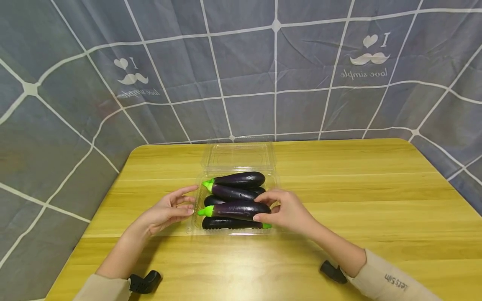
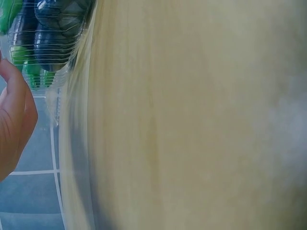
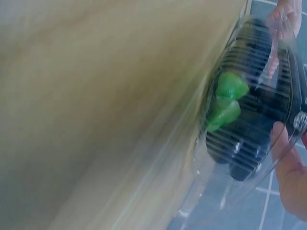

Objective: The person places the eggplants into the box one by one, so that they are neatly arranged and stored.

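Several dark purple eggplants with bright green stems are piled in a clear plastic clamshell box (image 1: 193, 230), its lid (image 1: 241, 155) folded back. My right hand (image 1: 288, 211) pinches the rounded end of the top front eggplant (image 1: 237, 210), thumb in front and fingers behind. That eggplant's stem points left. Beside the box's left wall, my left hand (image 1: 165, 213) holds nothing, its fingers loosely bent near the green stems. Through the box's ribbed wall, the right wrist view shows green stem ends (image 3: 230, 86). Only part of the left hand (image 2: 14, 115) appears in the left wrist view.
The box stands on a wood-grain table (image 1: 357, 188). A grey curtain (image 1: 244, 71) with white lines hangs behind and at both sides. Black wrist-worn pieces (image 1: 144, 282) sit at both sleeves, close to the tabletop.
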Motion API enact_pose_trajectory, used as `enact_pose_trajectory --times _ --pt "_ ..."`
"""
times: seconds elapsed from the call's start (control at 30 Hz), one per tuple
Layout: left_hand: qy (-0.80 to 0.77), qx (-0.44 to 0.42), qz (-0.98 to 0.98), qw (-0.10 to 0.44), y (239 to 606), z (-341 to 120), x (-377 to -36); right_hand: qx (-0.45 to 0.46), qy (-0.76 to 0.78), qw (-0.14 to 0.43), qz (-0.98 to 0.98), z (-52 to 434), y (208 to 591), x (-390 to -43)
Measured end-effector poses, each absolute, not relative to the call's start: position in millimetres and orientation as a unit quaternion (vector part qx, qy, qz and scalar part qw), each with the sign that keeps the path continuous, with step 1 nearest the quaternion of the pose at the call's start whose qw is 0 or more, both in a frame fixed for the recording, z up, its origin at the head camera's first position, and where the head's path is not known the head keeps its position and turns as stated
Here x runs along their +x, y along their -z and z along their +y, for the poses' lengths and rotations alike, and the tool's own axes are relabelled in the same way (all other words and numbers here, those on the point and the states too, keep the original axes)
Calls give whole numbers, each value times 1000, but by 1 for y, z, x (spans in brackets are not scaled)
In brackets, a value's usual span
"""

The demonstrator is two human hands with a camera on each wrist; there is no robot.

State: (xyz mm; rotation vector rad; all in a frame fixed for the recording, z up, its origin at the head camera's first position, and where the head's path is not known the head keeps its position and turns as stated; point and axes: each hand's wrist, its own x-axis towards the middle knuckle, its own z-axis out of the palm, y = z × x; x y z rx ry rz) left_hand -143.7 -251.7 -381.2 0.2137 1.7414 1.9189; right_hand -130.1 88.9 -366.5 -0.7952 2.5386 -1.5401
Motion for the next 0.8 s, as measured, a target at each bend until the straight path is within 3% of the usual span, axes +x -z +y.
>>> enact_pose_trajectory --times 0.8 --pt "-704 68 655 264 379 -250 -143 -283 443 -24 850 80 378 -126"
